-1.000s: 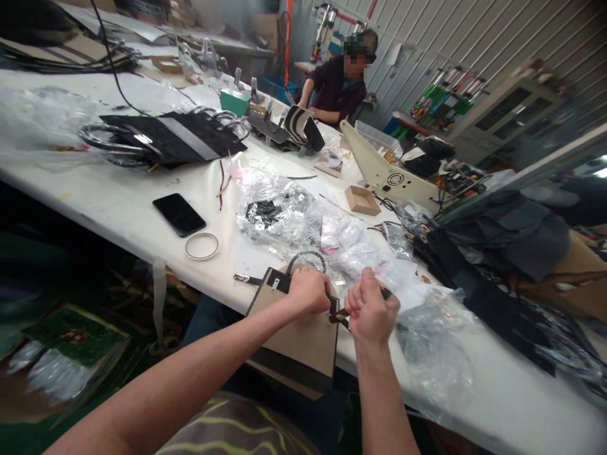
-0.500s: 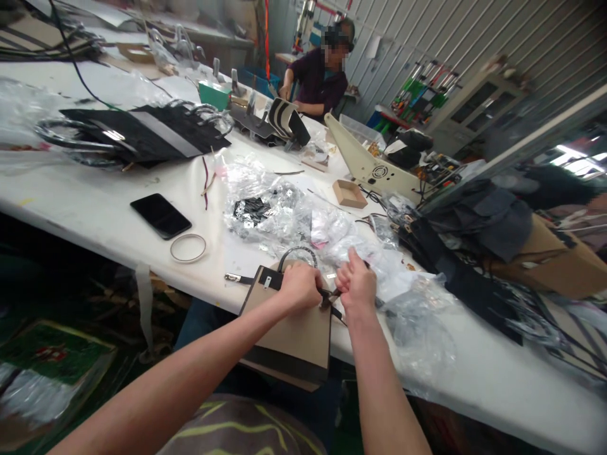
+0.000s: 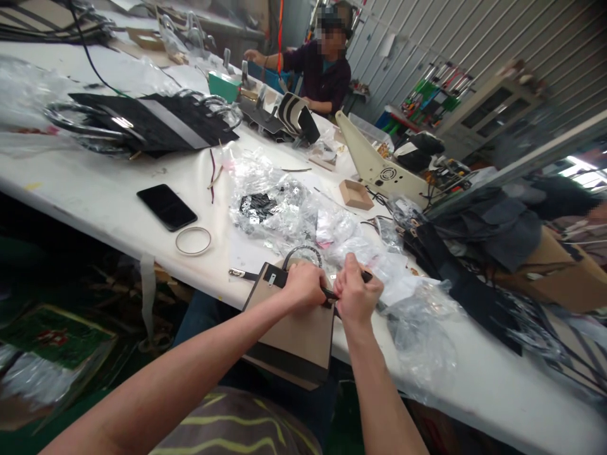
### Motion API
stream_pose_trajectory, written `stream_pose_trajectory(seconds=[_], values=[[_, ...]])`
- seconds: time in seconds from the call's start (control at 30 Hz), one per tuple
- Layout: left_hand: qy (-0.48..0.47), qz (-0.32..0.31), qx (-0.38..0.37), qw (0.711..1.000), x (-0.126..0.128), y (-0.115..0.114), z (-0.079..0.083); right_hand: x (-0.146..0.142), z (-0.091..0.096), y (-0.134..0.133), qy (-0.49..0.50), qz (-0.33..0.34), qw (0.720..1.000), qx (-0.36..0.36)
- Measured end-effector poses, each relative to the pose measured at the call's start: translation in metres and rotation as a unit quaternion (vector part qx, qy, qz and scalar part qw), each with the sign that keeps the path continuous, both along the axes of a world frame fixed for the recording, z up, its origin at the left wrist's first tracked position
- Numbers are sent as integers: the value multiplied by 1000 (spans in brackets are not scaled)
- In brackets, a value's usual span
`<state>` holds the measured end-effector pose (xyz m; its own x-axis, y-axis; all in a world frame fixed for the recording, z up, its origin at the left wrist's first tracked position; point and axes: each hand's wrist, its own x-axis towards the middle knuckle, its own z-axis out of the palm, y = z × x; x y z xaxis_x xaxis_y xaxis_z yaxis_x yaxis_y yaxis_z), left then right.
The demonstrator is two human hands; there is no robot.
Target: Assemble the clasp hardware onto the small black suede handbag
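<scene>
A beige and dark handbag (image 3: 294, 328) leans at the table's front edge, over my lap. My left hand (image 3: 305, 284) is closed on its top edge, near the right corner. A dark looped handle (image 3: 303, 249) rises behind that hand. From the bag's left side sticks out a dark strap with a metal end (image 3: 241, 273), and a small metal plate (image 3: 272, 279) sits on the dark top band. My right hand (image 3: 355, 291) is a fist around a slim dark tool (image 3: 367, 277), which meets the bag's right corner. Its tip and exact kind are hidden.
Clear plastic bags (image 3: 279, 202) with small dark parts lie beyond the handbag. A phone (image 3: 167, 206) and a tape roll (image 3: 193, 241) are to the left, near black bag pieces (image 3: 156, 123). A cream machine (image 3: 384, 167) stands farther back. A co-worker (image 3: 325, 69) sits across the table.
My right fist has turned and moved slightly closer to my left hand, at the bag's corner. My left hand keeps its hold. The co-worker has stretched one arm out sideways.
</scene>
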<state>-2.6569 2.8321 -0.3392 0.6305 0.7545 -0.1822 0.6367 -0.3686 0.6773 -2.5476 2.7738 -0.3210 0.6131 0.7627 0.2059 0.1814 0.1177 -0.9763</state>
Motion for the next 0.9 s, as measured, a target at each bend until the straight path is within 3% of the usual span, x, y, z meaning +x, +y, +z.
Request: stream_pose_trajectory(seconds=[0.13, 0.33, 0.73, 0.9], values=[[-13, 10, -13, 1000, 1, 1, -3, 9, 6, 26, 105, -30, 994, 22], [-20, 10, -12, 1000, 3, 1, -9, 11, -2, 45, 89, -7, 995, -32], [-36, 12, -12, 999, 4, 0, -12, 24, -2, 50, 134, 13, 987, -89], [-42, 4, -16, 999, 3, 1, -15, 8, -7, 19, 43, 16, 998, -47]])
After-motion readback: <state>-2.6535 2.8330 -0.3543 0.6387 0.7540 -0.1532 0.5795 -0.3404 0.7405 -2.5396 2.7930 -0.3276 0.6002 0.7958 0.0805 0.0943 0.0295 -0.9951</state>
